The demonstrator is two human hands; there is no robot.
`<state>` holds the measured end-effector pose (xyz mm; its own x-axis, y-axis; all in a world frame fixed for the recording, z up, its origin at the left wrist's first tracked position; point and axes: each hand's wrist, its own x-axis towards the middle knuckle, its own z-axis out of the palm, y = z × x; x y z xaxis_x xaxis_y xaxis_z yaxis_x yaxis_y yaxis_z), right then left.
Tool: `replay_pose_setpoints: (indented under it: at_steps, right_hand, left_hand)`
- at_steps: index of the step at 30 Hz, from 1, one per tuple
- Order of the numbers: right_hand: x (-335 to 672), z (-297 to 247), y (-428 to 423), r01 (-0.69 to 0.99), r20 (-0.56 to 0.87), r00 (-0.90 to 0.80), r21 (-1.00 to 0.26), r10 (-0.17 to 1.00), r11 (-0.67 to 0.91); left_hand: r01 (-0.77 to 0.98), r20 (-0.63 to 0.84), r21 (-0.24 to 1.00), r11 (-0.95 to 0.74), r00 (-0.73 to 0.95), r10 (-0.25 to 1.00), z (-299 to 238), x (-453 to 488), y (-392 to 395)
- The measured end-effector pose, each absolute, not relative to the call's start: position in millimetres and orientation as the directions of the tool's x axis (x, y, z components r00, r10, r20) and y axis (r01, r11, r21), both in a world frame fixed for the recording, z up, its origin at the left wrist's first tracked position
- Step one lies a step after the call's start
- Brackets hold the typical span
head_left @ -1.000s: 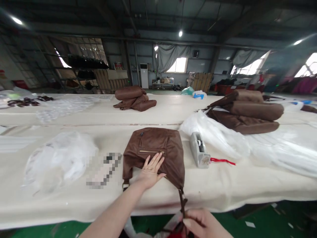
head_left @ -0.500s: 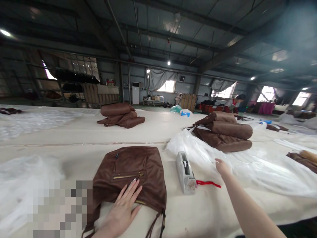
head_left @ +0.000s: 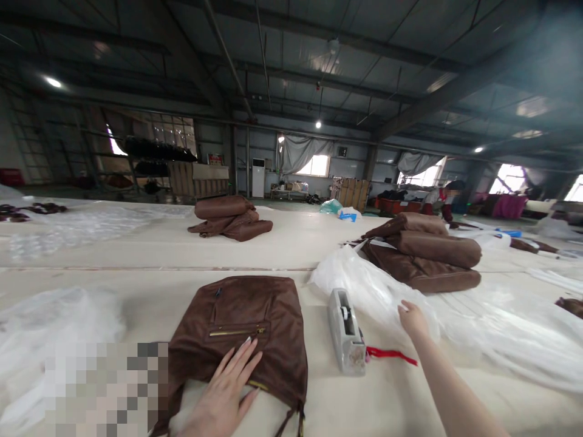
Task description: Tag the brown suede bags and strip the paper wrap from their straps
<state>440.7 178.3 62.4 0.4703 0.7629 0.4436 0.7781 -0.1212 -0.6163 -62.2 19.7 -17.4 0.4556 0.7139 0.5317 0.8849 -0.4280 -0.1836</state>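
Observation:
A brown leather handbag (head_left: 282,340) with a zipped front pocket lies flat on the table before me. My left hand (head_left: 232,376) rests on its lower part, palm down with the fingers stretched out, just below the brass-coloured zip. To the right, my right hand (head_left: 412,318) has its fingers closed at a heap of thin white plastic film (head_left: 364,279) and appears to pinch it. Between the hands stands a grey tape dispenser (head_left: 347,332), with a red ribbon (head_left: 394,355) beside it.
Folded brown bags (head_left: 423,252) are stacked beyond the plastic, and another brown pile (head_left: 230,218) sits further back. Crumpled clear film (head_left: 59,315) covers the table's left side. A seam crosses the pale tabletop (head_left: 291,240). Far off at the right is a person (head_left: 441,197).
The view has shifted slightly, so things appear a little lower and further right. My left hand stays on the handbag, and my right hand stays at the plastic film.

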Motion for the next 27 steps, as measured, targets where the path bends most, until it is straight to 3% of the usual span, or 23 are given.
replay_pose_setpoints:
  at_steps: [4, 7, 10, 12, 14, 16, 18, 21, 24, 27]
  right_hand:
    - [380.6, 65.6, 109.6, 0.741, 0.513, 0.344, -0.662, 0.787, 0.108]
    - [320.8, 68.3, 36.3, 0.647, 0.545, 0.172, -0.690, 0.821, 0.323]
    - [268.7, 75.2, -22.1, 0.470, 0.574, -0.218, -0.647, 0.789, 0.600]
    - [241.5, 81.5, -45.0, 0.253, 0.535, -0.501, -0.662, 0.681, 0.706]
    - [221.2, 88.6, -58.9, 0.106, 0.489, -0.635, -0.712, 0.598, 0.694]
    - [208.8, 95.4, -68.6, 0.087, 0.443, -0.642, -0.768, 0.625, 0.634]
    - [204.6, 99.1, -74.7, 0.154, 0.364, -0.606, -0.819, 0.707, 0.553]
    - [210.1, 93.2, -73.3, 0.268, 0.236, -0.488, -0.876, 0.840, 0.402]
    - [218.6, 75.9, -64.8, 0.323, 0.113, -0.331, -0.919, 0.937, 0.225]
    - [217.5, 58.7, -62.9, 0.408, -0.026, -0.308, -0.907, 0.951, 0.107]
  left_hand:
    - [0.887, 0.492, -0.161, -0.433, 0.452, 0.744, -17.6, -61.5, 19.5]
    - [0.899, 0.548, -0.069, -0.432, 0.396, 0.737, 0.1, -47.2, 7.4]
    - [0.887, 0.668, 0.070, -0.456, 0.297, 0.682, 34.3, -17.9, -21.2]
    - [0.782, 0.691, 0.102, -0.615, 0.389, 0.610, 56.4, 2.4, -47.1]
    - [0.636, 0.688, 0.109, -0.764, 0.506, 0.520, 71.4, 16.4, -73.1]
    - [0.612, 0.682, 0.208, -0.763, 0.468, 0.562, 79.7, 21.3, -94.1]
    - [0.685, 0.600, 0.383, -0.620, 0.327, 0.731, 84.6, 17.3, -106.7]
    - [0.732, 0.345, 0.585, -0.348, 0.164, 0.924, 87.6, -0.4, -108.3]
    - [0.657, 0.132, 0.742, -0.133, 0.052, 0.990, 80.5, -19.0, -99.0]
    - [0.562, -0.008, 0.827, -0.031, 0.067, 0.998, 61.4, -23.1, -91.1]
